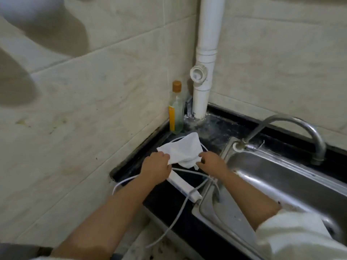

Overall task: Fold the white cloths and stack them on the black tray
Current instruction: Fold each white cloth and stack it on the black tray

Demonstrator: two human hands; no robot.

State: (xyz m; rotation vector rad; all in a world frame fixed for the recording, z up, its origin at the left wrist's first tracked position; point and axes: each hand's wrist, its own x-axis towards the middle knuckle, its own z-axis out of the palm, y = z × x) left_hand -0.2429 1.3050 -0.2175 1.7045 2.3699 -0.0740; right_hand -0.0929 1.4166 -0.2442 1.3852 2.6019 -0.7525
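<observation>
A crumpled white cloth (183, 150) hangs between my two hands above the black countertop (212, 132) in the wall corner. My left hand (155, 167) grips its left lower edge with curled fingers. My right hand (211, 162) pinches the cloth's right lower part. The cloth's upper corner points toward the wall. No black tray is in view.
A white power strip (185, 188) with white cables lies on the counter under my hands. A bottle with an orange cap (176, 109) stands in the corner beside a white drain pipe (203, 59). A steel sink (281, 184) with a curved tap (293, 132) is at the right.
</observation>
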